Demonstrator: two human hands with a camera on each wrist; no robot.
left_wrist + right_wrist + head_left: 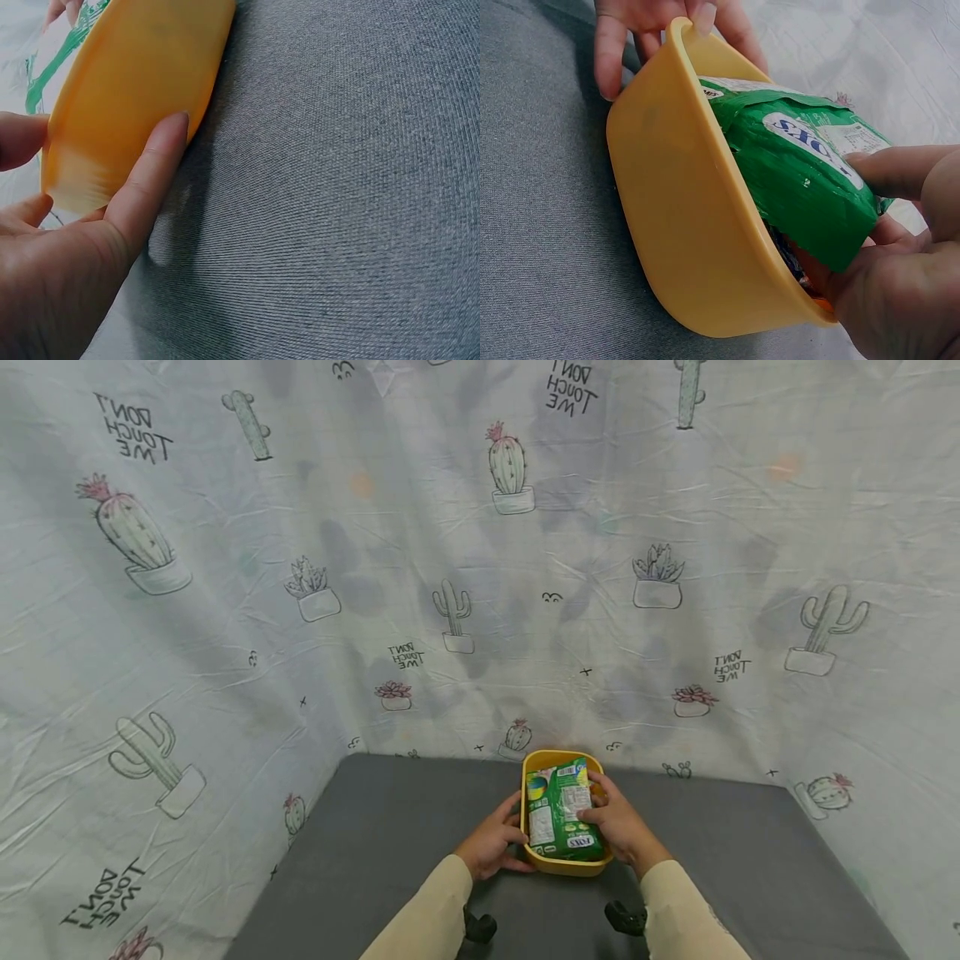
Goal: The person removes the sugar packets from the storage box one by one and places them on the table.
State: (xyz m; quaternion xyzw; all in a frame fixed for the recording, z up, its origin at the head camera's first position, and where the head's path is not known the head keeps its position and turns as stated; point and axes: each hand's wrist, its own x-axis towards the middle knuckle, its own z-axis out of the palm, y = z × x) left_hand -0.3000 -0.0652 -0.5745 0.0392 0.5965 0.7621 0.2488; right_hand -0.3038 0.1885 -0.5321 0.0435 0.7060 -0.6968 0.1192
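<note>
At the near left corner of the yellow bin (566, 867), my left fingers (154, 169) grip its wall by the rim, parted little more than that thickness, seemingly to steady it. At its right side, my right fingers (907, 169) pinch the green packet (558, 802), spread around its edge, probably for control. It lies tilted inside, above an orange item (823, 303). Counter (420, 810) beneath; cactus-print curtain (480, 543) beyond.

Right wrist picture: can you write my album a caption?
Right hand gripping a green packet partly in a yellow tub, left hand holding the tub.
</note>
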